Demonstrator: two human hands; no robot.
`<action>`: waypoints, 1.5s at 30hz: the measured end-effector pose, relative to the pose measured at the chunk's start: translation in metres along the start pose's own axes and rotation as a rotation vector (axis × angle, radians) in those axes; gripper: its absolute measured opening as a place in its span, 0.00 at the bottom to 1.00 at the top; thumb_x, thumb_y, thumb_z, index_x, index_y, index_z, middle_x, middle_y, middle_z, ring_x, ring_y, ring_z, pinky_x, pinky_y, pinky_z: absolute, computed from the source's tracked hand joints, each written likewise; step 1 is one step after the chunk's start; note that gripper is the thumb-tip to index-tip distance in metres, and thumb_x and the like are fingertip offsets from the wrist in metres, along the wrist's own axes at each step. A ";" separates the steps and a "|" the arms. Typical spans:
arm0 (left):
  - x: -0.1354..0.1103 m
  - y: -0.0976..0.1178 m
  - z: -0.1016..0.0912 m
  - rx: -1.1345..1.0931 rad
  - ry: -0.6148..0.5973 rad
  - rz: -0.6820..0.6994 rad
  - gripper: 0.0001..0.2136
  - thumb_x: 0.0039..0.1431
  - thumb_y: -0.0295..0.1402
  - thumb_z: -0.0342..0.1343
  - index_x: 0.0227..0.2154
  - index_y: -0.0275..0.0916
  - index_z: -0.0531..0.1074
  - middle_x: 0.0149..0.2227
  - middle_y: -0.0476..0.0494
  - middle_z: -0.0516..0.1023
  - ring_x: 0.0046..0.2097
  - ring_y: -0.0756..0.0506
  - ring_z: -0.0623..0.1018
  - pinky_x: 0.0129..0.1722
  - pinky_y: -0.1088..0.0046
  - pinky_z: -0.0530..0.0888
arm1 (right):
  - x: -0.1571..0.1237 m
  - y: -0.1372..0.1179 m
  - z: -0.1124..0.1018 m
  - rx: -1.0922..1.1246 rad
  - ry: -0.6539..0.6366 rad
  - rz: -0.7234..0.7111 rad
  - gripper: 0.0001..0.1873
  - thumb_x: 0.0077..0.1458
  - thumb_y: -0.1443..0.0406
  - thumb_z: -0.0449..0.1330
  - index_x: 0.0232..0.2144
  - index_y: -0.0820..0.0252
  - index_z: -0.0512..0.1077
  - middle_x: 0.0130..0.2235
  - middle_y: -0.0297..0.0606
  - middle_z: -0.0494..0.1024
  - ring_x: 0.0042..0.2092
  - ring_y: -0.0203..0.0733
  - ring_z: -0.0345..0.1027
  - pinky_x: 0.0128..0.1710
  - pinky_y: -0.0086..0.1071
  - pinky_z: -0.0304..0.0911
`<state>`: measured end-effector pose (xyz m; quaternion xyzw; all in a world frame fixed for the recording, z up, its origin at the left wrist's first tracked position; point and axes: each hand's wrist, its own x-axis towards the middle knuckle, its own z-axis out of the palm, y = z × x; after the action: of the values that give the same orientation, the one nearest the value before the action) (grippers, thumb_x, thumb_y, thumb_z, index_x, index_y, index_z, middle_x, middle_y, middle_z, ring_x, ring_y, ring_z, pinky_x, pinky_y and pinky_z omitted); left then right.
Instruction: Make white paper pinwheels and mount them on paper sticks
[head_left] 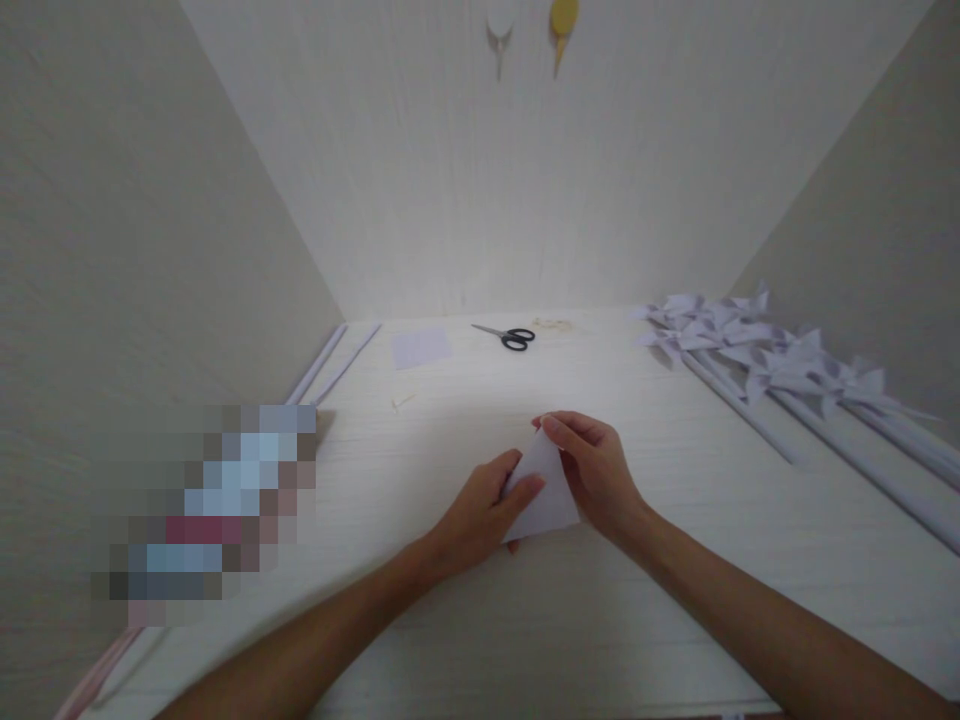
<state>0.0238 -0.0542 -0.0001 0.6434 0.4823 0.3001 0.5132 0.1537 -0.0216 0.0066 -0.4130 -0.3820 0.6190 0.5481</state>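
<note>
**White table (675, 560) with a paper triangle (544, 500)**

Well in front of the scissors (512, 337), the paper triangle lies on the table. The left hand (480, 510) pinches its left edge. The right hand (596, 470) pinches its top corner with bent fingers. White pinwheels (750, 350) lie right of the scissors.

Near centre: your left hand (480, 512) and right hand (598, 472) grip the folded paper (546, 497); bare tabletop (675, 570) lies around them.
Far centre: scissors (516, 337) and paper square (422, 347) lie flat; you can pass over them.
Right: pinwheels (750, 350) on long sticks block the edge.
Left: thin rods (330, 362) line the wall; a blurred object (210, 510) sits nearer.
Bounds: walls close left, far and right.
</note>
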 end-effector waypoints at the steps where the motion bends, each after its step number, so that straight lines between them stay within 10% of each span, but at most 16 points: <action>1: 0.000 0.000 0.000 0.010 0.006 0.000 0.15 0.52 0.46 0.44 0.29 0.37 0.61 0.21 0.52 0.63 0.17 0.54 0.65 0.12 0.80 0.61 | 0.000 0.000 0.000 0.004 0.000 0.000 0.09 0.35 0.61 0.64 0.20 0.61 0.73 0.19 0.32 0.70 0.20 0.31 0.56 0.19 0.27 0.51; 45: -0.003 0.001 0.005 0.026 0.005 -0.053 0.12 0.54 0.43 0.42 0.29 0.38 0.58 0.21 0.53 0.62 0.16 0.55 0.64 0.11 0.80 0.61 | -0.001 0.003 0.003 0.032 0.013 -0.040 0.05 0.37 0.63 0.62 0.18 0.60 0.74 0.22 0.33 0.72 0.24 0.31 0.58 0.24 0.28 0.52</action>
<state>0.0276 -0.0588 -0.0008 0.6364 0.5043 0.2819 0.5111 0.1502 -0.0228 0.0045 -0.4005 -0.3766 0.6111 0.5695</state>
